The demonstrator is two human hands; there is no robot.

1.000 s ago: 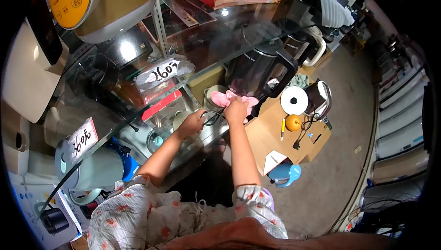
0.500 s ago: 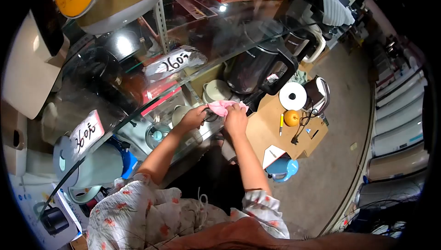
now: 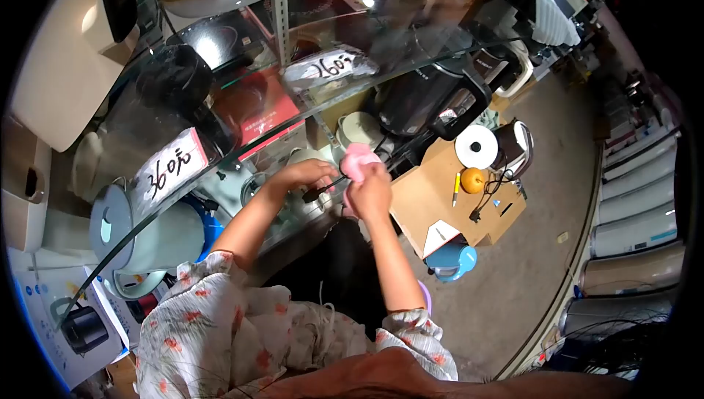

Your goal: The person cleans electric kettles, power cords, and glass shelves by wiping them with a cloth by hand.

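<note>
Pink cloth (image 3: 358, 160) was found bunched in the person's right hand (image 3: 370, 191), its fingers closed upon it, in front of the lower part of a shelving unit. Left hand (image 3: 305, 174) was just beside it, fingers curled toward the cloth; whether they pinched anything could not be told. A dark cord (image 3: 338, 180) ran between the two hands, with a black plug (image 3: 313, 196) at its end, just below the left hand.

Above the hands, a glass shelf carried two handwritten price tags, one reading 360 (image 3: 170, 166) and the other 260 (image 3: 331, 67). A red box (image 3: 268, 114) was noted behind the glass. Beyond the right hand stood a black jug (image 3: 422, 100) with a large handle, a pale pot (image 3: 359, 129) near it. A pale blue-grey appliance (image 3: 167, 232) was located to the left.

To the right of the right hand lay a cardboard box (image 3: 427, 197). On or against it were a round white lid (image 3: 477, 147) with a black knob, an orange ball-shaped item (image 3: 473, 180), a yellow pen (image 3: 456, 188) and a black power lead (image 3: 485, 197). A blue kettle (image 3: 452, 260) was sited beside the cardboard, partly covered by it.
</note>
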